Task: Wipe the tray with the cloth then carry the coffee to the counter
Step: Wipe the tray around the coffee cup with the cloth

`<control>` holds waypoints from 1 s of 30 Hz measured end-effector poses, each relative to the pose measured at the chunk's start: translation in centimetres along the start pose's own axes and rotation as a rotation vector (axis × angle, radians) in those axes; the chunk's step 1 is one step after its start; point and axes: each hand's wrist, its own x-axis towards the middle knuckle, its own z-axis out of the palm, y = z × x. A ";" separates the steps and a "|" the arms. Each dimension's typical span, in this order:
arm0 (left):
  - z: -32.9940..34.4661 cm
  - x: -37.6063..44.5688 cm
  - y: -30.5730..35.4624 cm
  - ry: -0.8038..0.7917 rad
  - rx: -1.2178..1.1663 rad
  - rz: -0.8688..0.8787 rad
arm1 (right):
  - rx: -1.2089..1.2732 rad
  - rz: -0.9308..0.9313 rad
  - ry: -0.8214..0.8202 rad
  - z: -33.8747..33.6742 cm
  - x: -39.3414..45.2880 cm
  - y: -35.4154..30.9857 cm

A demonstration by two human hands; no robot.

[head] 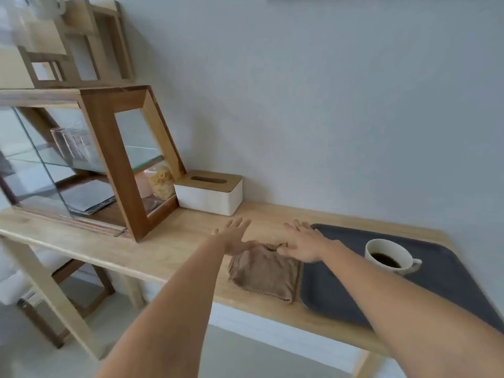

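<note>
A folded brown cloth (266, 271) lies on the wooden table, touching the left edge of a dark grey tray (450, 285). On the tray stands a white cup of black coffee (388, 257), handle to the right. My left hand (234, 238) hovers flat over the cloth's far left corner, fingers spread, holding nothing. My right hand (302, 241) is also flat and spread, above the cloth's far right corner and the tray's left rim, its forearm crossing over the tray. Neither hand grips the cloth.
A white tissue box with a wooden lid (210, 193) stands by the wall behind the cloth. A wood-and-glass display cabinet (109, 165) fills the table's left part. A wooden stool (62, 296) sits under the table. The wall runs close behind.
</note>
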 end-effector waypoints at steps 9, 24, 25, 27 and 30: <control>6.7 -0.4 -1.9 -0.067 -0.093 -0.006 | 0.028 -0.090 0.024 5.5 -1.2 -2.2; 7.0 -1.7 0.6 0.073 -0.795 0.283 | 0.229 -0.228 0.598 0.4 -7.1 -2.1; 6.6 -1.7 1.9 0.121 -0.821 0.332 | 0.213 -0.195 0.616 -0.5 -7.7 -1.1; 5.8 -1.6 4.8 0.175 -0.810 0.410 | 0.193 -0.105 0.643 -1.5 -9.0 1.2; 5.9 -1.2 8.1 0.216 -0.717 0.386 | 0.187 0.003 0.587 -1.3 -10.4 3.7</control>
